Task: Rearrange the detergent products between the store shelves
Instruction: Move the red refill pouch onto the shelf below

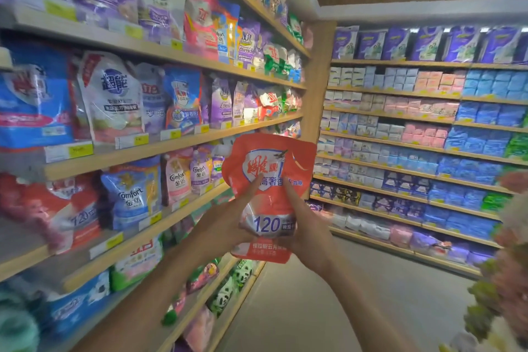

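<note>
A red detergent refill pouch [268, 168] with "120" printed on it is held upright in the aisle, in front of the wooden shelf unit [171, 146] on my left. My left hand [228, 226] grips its lower left side, thumb across the front. My right hand [303, 226] grips the lower right side, thumb on the front too. A matching red pouch [68, 208] lies on the third shelf at far left, beside blue Comfort pouches [134, 194].
The left shelves are packed with detergent pouches and yellow price tags. A second shelf unit [414, 148] with small blue, pink and purple packs runs across the back. Grey floor [314, 308] lies between them. Blurred flowers [508, 266] crowd the right edge.
</note>
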`<state>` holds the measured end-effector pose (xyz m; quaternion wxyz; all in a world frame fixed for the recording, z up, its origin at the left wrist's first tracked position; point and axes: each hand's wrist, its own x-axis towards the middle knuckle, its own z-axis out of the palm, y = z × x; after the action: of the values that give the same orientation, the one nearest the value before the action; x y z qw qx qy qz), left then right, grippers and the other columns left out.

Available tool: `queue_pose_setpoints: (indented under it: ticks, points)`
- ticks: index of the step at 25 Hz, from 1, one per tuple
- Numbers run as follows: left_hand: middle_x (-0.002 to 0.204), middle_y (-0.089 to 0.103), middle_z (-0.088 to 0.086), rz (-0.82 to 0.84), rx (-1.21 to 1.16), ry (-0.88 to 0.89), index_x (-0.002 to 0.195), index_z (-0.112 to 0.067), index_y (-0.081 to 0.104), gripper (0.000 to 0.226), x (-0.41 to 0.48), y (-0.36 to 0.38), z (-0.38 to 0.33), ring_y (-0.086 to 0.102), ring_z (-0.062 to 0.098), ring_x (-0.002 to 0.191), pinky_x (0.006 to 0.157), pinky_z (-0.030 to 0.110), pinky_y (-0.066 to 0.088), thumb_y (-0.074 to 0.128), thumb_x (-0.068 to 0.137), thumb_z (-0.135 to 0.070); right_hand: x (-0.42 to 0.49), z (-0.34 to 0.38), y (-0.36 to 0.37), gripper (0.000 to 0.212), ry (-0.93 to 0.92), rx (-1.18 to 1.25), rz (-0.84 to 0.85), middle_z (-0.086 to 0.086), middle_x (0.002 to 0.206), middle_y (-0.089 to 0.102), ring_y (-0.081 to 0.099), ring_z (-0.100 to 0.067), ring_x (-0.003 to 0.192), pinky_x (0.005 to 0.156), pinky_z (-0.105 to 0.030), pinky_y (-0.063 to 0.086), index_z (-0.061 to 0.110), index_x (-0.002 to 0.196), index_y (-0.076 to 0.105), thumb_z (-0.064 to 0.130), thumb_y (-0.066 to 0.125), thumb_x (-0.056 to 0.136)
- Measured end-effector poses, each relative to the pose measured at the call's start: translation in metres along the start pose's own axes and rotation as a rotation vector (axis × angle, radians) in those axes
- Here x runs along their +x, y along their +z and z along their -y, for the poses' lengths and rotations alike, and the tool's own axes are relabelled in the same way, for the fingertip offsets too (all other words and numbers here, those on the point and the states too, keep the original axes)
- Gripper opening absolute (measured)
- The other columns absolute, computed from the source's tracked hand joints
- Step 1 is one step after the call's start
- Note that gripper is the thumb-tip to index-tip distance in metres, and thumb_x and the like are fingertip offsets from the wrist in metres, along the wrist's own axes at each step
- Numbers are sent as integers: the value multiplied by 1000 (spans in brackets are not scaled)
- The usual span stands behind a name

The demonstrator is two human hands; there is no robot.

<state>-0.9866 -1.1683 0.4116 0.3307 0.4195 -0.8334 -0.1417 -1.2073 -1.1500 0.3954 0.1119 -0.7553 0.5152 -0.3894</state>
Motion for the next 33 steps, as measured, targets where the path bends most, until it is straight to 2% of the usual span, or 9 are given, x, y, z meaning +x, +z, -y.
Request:
queue_pose_setpoints:
  ticks: [3,6,8,12,18,22,25,28,33]
  points:
    - [79,70,-13,-14,-17,-28,139,-75,-7,125,29,5,27,68,-4,58,47,21,52,86,76,-20,39,-19,14,123,-28,40,24,19,145,49,59,-4,120,93,-37,59,71,147,-4,24,87,80]
    - [69,70,-21,-49,44,-55,140,-74,-8,126,49,0,57,66,-5,58,53,28,55,87,74,-25,80,-30,34,122,-72,36,55,16,152,45,56,-5,126,97,-36,56,68,150,-4,26,87,81]
    - [68,67,-31,-69,67,-70,140,-73,-8,126,59,-7,80,65,-8,59,51,27,53,87,74,-26,105,-36,53,123,-92,51,74,15,153,45,55,-4,126,98,-29,54,68,150,-3,25,88,80]
    - [72,71,-16,-128,167,-162,141,-72,-10,127,65,-25,130,64,-10,58,49,28,53,87,73,-26,157,-43,103,126,-172,105,135,21,152,44,54,2,125,89,-6,45,66,151,-1,18,89,78]
    - [74,69,-16,-261,217,-372,142,-72,-7,124,25,-63,187,68,-4,66,56,26,52,86,75,-24,218,-13,186,125,-361,221,335,21,151,43,50,9,123,83,-2,42,62,154,-2,18,88,78]
    - [72,68,-27,-366,297,-517,142,-72,-6,126,-15,-84,201,66,-13,66,57,20,53,87,75,-21,241,18,240,126,-543,308,453,38,149,26,33,36,116,82,5,35,60,155,-3,15,87,80]
    - [77,71,-30,-427,395,-615,143,-70,-8,126,-36,-89,197,64,-16,67,63,22,53,87,73,-28,245,35,267,125,-623,364,515,24,147,41,50,25,106,75,-4,45,60,155,-2,18,88,79]
    - [69,69,-27,-488,492,-700,144,-69,-9,126,-49,-85,191,67,-1,66,64,28,55,87,71,-35,249,42,288,126,-685,410,545,20,146,47,60,3,111,78,-11,50,66,151,-2,19,89,78]
    - [76,73,-25,-549,531,-742,146,-67,-9,127,-60,-73,195,65,-6,65,57,24,53,88,70,-33,255,41,314,128,-769,424,563,15,132,56,55,23,90,63,0,42,67,151,-3,17,89,77]
